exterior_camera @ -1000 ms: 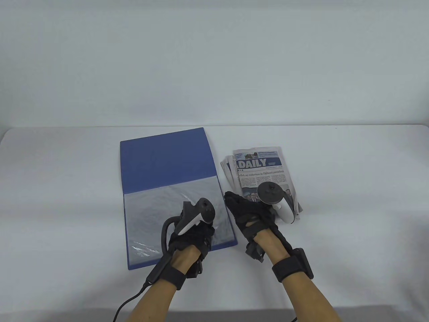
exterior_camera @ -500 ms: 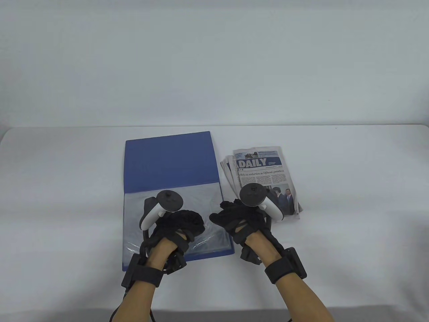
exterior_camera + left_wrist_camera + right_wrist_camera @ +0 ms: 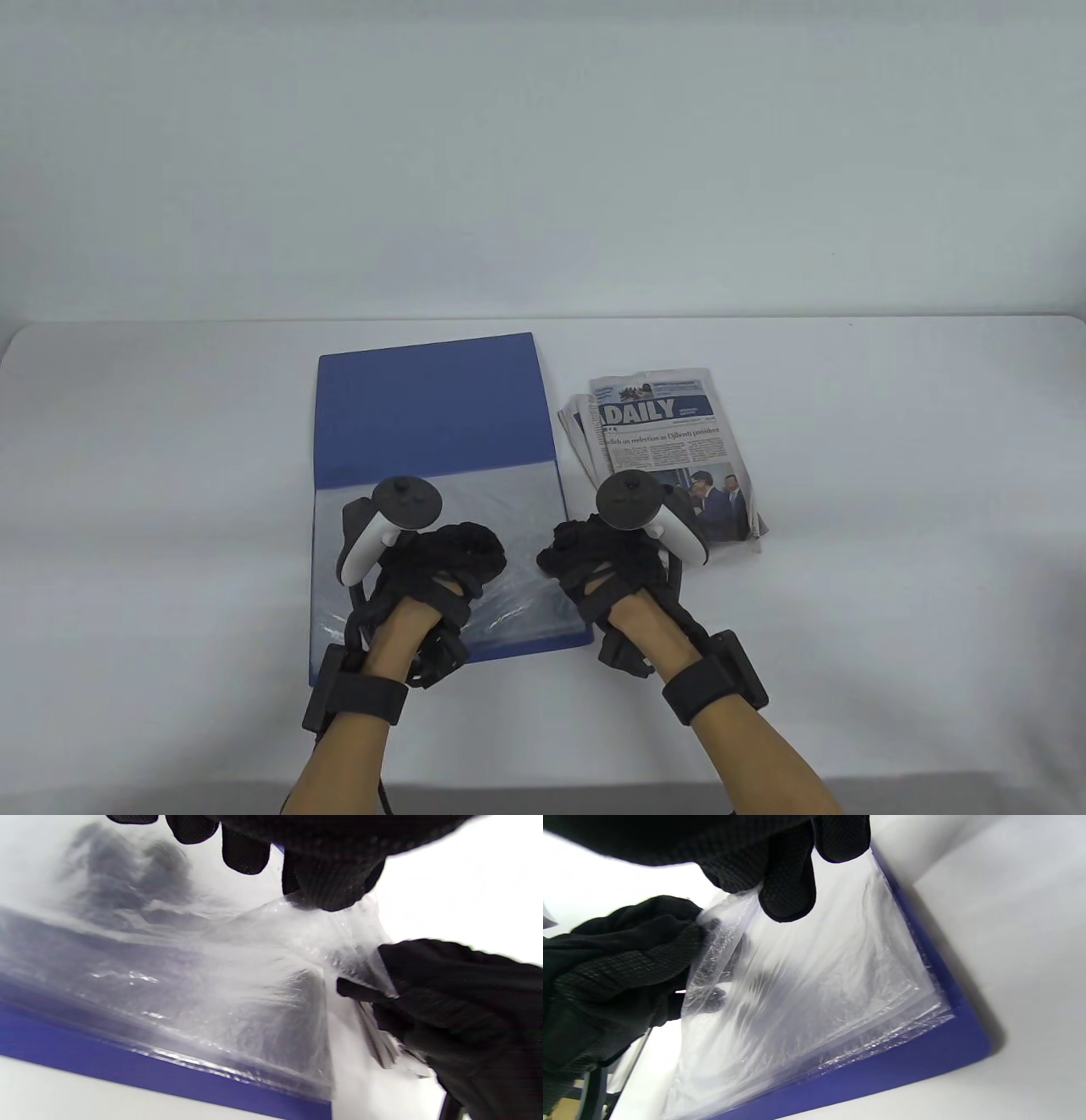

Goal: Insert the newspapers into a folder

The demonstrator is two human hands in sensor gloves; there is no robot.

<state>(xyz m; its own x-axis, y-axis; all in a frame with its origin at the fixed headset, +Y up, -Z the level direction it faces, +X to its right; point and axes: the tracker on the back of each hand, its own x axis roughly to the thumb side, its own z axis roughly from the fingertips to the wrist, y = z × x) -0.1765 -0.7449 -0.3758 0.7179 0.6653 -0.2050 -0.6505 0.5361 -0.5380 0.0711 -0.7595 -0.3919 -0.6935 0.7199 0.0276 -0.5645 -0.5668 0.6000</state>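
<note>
A blue folder (image 3: 424,407) lies open on the table, with clear plastic sleeves (image 3: 517,509) on its near half. A folded stack of newspapers (image 3: 670,441) with a "DAILY" masthead lies just right of it. My left hand (image 3: 488,556) and right hand (image 3: 551,556) meet over the sleeves' right edge. In the left wrist view my left fingers (image 3: 331,891) pinch a raised sleeve (image 3: 237,984), and my right hand (image 3: 445,1005) pinches it beside them. In the right wrist view my right fingers (image 3: 787,895) pinch the sleeve (image 3: 818,984), opposite my left hand (image 3: 619,963).
The white table (image 3: 891,509) runs wide on both sides, against a plain white wall behind. The folder's blue cover shows under the sleeves in the left wrist view (image 3: 127,1069) and the right wrist view (image 3: 903,1065). A cable trails from my left wrist.
My right hand moved left from the newspapers to the sleeves' edge. My left hand turned and shifted left on the sleeves. The folder straightened slightly. Both hands now pinch a sleeve.
</note>
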